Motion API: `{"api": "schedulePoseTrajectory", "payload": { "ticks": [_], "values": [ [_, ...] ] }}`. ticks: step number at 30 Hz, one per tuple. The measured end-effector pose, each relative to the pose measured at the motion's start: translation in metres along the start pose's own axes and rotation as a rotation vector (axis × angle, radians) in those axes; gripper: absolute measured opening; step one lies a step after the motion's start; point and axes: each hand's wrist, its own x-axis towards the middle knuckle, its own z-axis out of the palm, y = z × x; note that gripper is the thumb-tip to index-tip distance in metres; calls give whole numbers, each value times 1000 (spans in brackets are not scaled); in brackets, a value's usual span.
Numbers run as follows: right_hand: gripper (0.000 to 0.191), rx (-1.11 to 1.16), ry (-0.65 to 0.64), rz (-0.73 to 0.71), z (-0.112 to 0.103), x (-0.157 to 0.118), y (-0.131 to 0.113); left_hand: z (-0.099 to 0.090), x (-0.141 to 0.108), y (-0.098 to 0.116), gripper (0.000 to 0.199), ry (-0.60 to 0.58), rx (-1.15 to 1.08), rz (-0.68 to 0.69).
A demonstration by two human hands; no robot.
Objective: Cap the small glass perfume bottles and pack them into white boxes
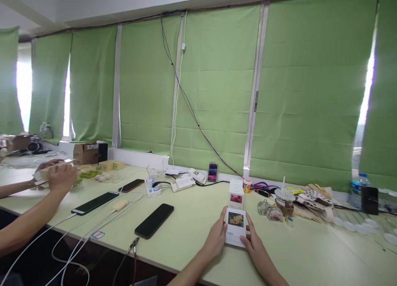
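Between my two hands is a small white box (236, 232) with a dark picture of something yellowish on its top face. My left hand (217, 232) grips its left side, fingers along the edge. On the opposite edge, my right hand (253, 239) holds the box with the thumb over its lower right corner. Just behind it stands another white box (236, 193), with a red picture on its front. A black phone (154, 221) lies flat to the left of my left hand.
At the left, another person's hands (62, 176) hold a pale box. Two more phones, a power strip (152, 188) and white cables spread across the table. Right of me are clear round containers (274, 213), a cup with straw (284, 197), cloth pieces (316, 203) and a water bottle (364, 182).
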Motion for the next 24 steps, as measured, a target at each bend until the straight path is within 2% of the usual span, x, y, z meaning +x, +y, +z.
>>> {"api": "schedulePoseTrajectory", "payload": {
  "ticks": [6,15,20,24],
  "values": [
    [73,-112,58,-12,0,1,5,0,1,-3,57,7,12,-11],
    [74,20,52,-20,1,-1,0,0,0,5,57,8,2,-6],
    [73,-37,80,-7,1,-1,1,-1,-1,7,57,3,25,-23],
    [76,17,31,3,1,-1,-1,-1,0,5,58,8,44,-33]
  ]
}}
